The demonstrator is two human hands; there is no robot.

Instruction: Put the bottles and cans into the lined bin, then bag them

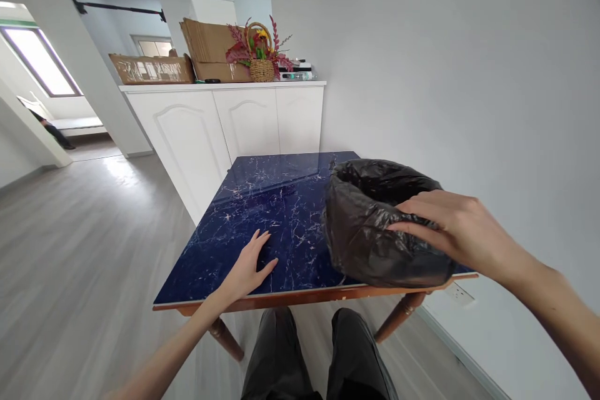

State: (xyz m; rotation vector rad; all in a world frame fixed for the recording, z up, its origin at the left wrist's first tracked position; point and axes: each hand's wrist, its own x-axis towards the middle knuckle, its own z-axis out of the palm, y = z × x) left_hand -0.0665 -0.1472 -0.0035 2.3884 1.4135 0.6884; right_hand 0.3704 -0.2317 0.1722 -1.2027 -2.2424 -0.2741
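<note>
A bin lined with a black plastic bag (370, 231) stands on the right part of a dark blue marbled table (262, 200). My right hand (450, 225) rests on the bin's near rim, its fingers curled over the bag's edge and closed on it. My left hand (250, 262) lies flat on the tabletop near the front edge, fingers stretched out and holding nothing, a short way left of the bin.
A white cabinet (225, 125) stands behind the table, carrying cardboard boxes (210, 50) and a wicker flower basket (260, 50). A white wall runs along the right. Grey wood floor (84, 250) spreads to the left toward a doorway. My legs show under the table's front edge.
</note>
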